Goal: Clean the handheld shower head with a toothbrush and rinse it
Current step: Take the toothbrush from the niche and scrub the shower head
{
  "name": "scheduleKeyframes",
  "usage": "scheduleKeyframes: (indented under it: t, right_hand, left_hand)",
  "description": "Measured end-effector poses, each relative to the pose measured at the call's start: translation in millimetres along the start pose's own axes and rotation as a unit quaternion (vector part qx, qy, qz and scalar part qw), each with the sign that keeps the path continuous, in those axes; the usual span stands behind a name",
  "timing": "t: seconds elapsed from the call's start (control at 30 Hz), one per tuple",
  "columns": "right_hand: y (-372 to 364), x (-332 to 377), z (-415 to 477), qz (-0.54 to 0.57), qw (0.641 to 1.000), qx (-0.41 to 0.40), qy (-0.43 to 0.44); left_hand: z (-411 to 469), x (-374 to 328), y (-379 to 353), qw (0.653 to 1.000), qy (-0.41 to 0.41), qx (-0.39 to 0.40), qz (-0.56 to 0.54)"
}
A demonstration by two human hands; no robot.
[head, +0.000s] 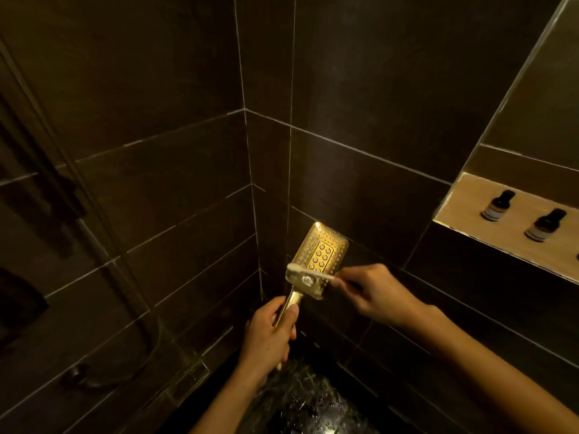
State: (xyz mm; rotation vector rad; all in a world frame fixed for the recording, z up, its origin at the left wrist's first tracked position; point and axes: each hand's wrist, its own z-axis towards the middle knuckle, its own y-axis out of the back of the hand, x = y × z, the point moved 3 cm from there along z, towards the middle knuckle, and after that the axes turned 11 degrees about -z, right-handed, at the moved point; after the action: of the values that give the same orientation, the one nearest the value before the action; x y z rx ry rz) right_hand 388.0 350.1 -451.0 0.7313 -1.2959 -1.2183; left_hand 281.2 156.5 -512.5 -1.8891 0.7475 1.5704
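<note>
Gold shower head (pixel 319 258) gripped in left hand (pixel 269 333); right hand (pixel 379 296) pinches toothbrush (pixel 308 272) across face.

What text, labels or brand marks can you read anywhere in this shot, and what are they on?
None can be read.
Two small dark bottles with pale labels, one and the other, in the light wall niche: label print too small and blurred.
Gold rectangular shower head, held by the left hand: only nozzle dots, no lettering visible.
White toothbrush in the right hand: no marking visible.
</note>
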Motion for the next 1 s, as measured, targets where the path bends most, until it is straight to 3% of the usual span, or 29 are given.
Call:
scheduleKeyframes:
  t: [0.1,0.2,0.23,0.33,0.47,0.57,0.67,0.77,0.8,0.9,1.0]
  right_hand:
    - [13.3,-23.7,3.7,-0.002,0.987,-0.116,-0.109]
    - [5.0,-8.7,-0.1,0.015,1.0,0.007,-0.012]
    - [4.5,-6.6,-1.7,0.013,1.0,0.014,-0.011]
    - [16.0,-27.9,-0.7,0.012,0.988,-0.095,-0.124]
    - [9.5,-14.7,-3.7,0.002,0.999,0.005,-0.037]
    - [21.3,-29.0,-5.3,-0.002,0.99,-0.087,-0.112]
    - [14.5,-18.3,-7.9,-0.01,0.999,0.013,-0.031]
    - [23.9,-33.0,-9.6,-0.018,0.992,-0.08,-0.098]
    - [26.5,-34.5,-9.7,-0.019,0.992,-0.08,-0.098]
    - [21.3,-24.0,-10.7,-0.024,0.999,0.023,-0.025]
    - [30.6,-32.5,-12.4,-0.03,0.996,-0.041,-0.068]
  left_hand:
    - [-0.3,0.3,-1.0,1.0,0.001,-0.003,-0.005]
    - [-0.3,0.0,-0.9,1.0,0.004,-0.006,-0.011]
    - [0.1,0.0,-0.3,1.0,0.005,-0.004,-0.013]
    - [1.4,1.3,-0.3,1.0,0.011,0.002,-0.01]
    - [1.1,3.9,-0.1,1.0,0.015,0.014,-0.004]
    - [-0.3,5.3,-1.3,0.999,0.023,0.02,-0.015]
    - [-3.6,4.0,-5.1,0.999,0.027,0.03,-0.033]
    - [-4.6,3.4,-5.6,0.997,0.037,0.039,-0.048]
    - [-5.2,3.5,-5.7,0.997,0.041,0.04,-0.053]
    - [-5.2,4.2,-4.0,0.996,0.048,0.045,-0.062]
    - [-3.5,4.9,-2.9,0.996,0.041,0.043,-0.061]
